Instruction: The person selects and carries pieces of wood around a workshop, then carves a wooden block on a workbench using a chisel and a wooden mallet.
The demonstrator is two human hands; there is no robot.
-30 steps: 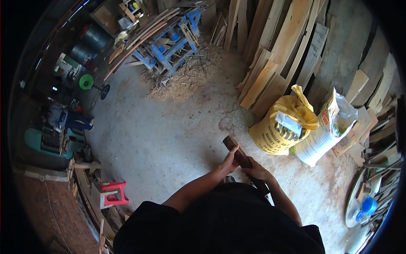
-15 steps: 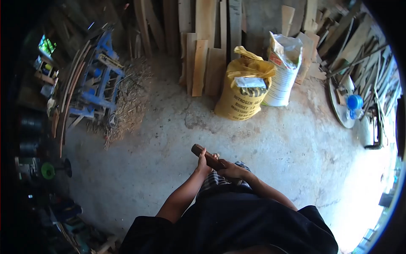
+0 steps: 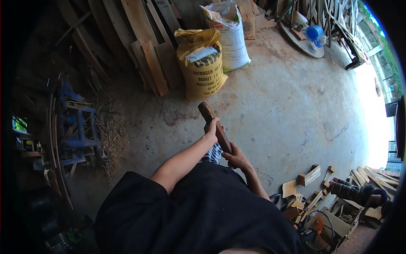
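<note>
A long, dark brown wooden piece (image 3: 223, 139) is held in both hands out in front of my body, over the concrete floor. My left hand (image 3: 212, 128) wraps around it near its far, rough-looking end. Closer to me, my right hand (image 3: 237, 157) grips the near end, which the fingers partly cover. From this height I cannot tell whether the piece is a tool or a plain block.
Ahead stand a yellow sack (image 3: 203, 76) and a white sack (image 3: 231, 40), with wooden boards (image 3: 150, 63) leaning behind. A blue metal frame (image 3: 78, 127) is at left. Lower right are wood offcuts (image 3: 311, 175) and what looks like a person (image 3: 355, 192).
My view has turned to the right, so the sacks sit further left and the offcuts at lower right have appeared. The wooden piece now points more forward, and both hands still hold it.
</note>
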